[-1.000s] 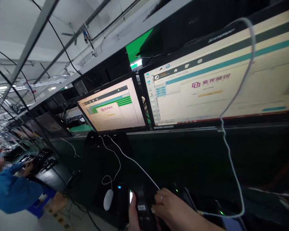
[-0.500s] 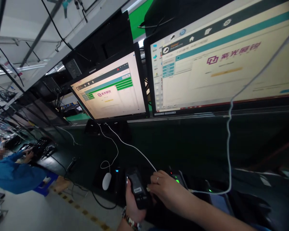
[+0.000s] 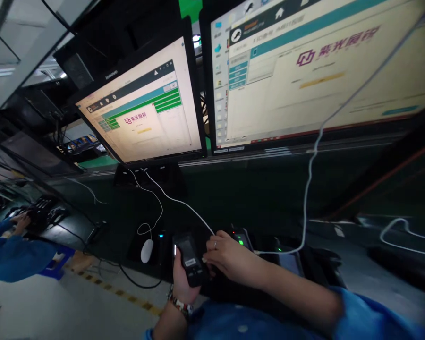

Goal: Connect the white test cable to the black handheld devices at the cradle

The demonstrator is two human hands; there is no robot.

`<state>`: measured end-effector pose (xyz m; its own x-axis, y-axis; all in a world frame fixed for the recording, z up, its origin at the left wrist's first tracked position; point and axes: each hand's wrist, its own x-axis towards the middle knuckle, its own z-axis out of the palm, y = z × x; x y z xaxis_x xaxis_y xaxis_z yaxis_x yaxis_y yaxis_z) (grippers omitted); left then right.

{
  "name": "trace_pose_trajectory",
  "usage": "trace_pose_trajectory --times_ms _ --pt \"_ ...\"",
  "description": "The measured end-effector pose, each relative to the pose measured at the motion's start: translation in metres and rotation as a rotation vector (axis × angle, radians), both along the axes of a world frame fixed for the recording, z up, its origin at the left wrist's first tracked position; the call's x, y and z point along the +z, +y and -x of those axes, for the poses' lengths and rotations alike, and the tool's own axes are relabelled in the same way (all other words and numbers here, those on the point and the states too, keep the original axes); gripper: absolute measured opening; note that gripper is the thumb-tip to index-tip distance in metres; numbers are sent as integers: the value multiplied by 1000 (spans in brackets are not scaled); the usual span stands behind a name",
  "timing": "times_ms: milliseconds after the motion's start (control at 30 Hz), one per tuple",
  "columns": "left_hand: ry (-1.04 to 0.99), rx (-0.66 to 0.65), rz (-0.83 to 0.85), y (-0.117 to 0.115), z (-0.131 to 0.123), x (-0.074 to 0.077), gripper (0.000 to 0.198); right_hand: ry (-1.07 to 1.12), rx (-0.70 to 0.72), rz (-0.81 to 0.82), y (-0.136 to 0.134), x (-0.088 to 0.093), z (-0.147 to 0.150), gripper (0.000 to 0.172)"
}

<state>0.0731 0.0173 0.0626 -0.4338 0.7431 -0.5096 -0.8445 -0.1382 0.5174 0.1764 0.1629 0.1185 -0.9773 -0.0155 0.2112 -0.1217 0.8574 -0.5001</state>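
My left hand [image 3: 184,278] is wrapped around a black handheld device [image 3: 189,257], which has a pale label and buttons on its lower part. Close beside the device's right edge, my right hand [image 3: 230,257] pinches a white cable [image 3: 189,206] that runs down from under the left monitor. The cable's end is hidden by my fingers, so I cannot tell if it touches the device. Just beyond my right hand lies a second dark device [image 3: 243,240] with a green-lit display and a small red light.
A white mouse [image 3: 147,250] lies left of the held device. Two monitors, left [image 3: 145,127] and right [image 3: 304,85], stand behind the dark bench. Another white cable [image 3: 307,189] hangs down at the right to a device [image 3: 290,262]. A person in blue [image 3: 14,257] works at far left.
My view has shifted, so the monitors, mouse and hands appear further left and more of my blue sleeve shows. Both hands keep their hold beside each other.
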Motion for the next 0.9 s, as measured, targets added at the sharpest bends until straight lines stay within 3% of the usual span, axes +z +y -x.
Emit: trace_pose_trajectory --times_ms 233,333,433,500,567,667,733,767,800,833,900 --pt "140 81 62 -10 3 -18 54 29 -245 97 11 -15 -4 20" --pt "145 40 -54 0 -8 -20 51 -50 -332 99 4 -20 5 41" --pt "151 -2 -164 9 -19 -14 60 -157 -304 27 -2 -20 15 61" --pt "158 -14 -180 10 -23 -9 61 -197 -268 18 -3 -20 19 54" --pt "205 -41 -193 6 -22 -7 64 -195 -270 68 1 -22 20 32" --pt "428 -158 -182 -8 -2 -15 80 -199 -344 249 12 -28 20 12" --pt "727 -171 92 -18 30 -25 78 -186 -377 394 20 -34 19 13" --pt "888 -122 306 -23 51 -30 71 -167 -385 452 23 -36 19 15" --pt "1076 -49 668 -28 74 -35 60 -145 -382 495 27 -38 18 17" --pt "1104 -7 856 -32 96 -39 52 -129 -374 525 30 -40 18 18" --pt "1099 -49 1049 -37 137 -46 43 -127 -368 571 35 -40 17 20"
